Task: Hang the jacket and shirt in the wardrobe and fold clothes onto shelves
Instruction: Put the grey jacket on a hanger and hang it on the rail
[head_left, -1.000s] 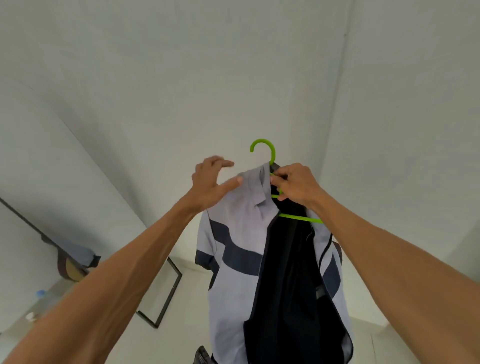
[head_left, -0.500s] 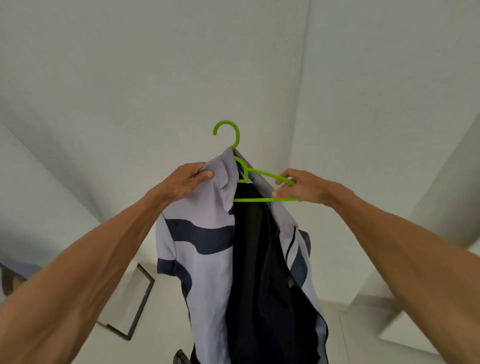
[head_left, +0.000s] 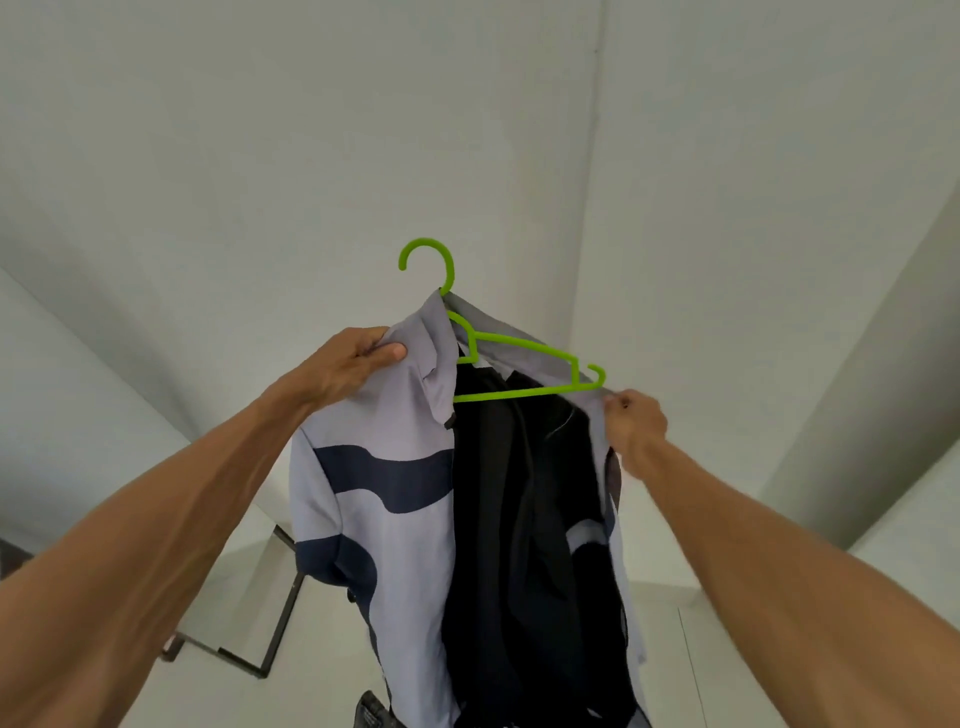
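Jacket (head_left: 379, 499) fabric hangs in mid-air in front of the person, held up against pale walls, draped over a green hanger (head_left: 511, 364) whose hook rises at 12 o'clock above the collar. No wardrobe or rail shows in view. The left hand (head_left: 345, 364) is closed on the left shoulder of the garment, thumb pressed over the cloth near the collar. The right hand (head_left: 631, 418) pinches the cloth at the right shoulder, just below the hanger's right tip, fingers shut on the fabric.

The hanger's long bar runs roughly from 9 to 3 o'clock between the two hands, dipping a little toward the right, and that line matters most: the right shoulder seam looks only partly seated on the bar, so the right hand, the one touching that end, is best placed to draw the cloth over the tip.

The shell is a smooth, thin, light grey weave with curved navy bands across the chest and sleeve; the open front shows a dark, limp lining that falls in long folds toward 6 o'clock. The hanger is slim moulded plastic, glossy, with a small notch hook near its right end. Down at 7 o'clock leans a dark-framed panel (head_left: 244, 623).
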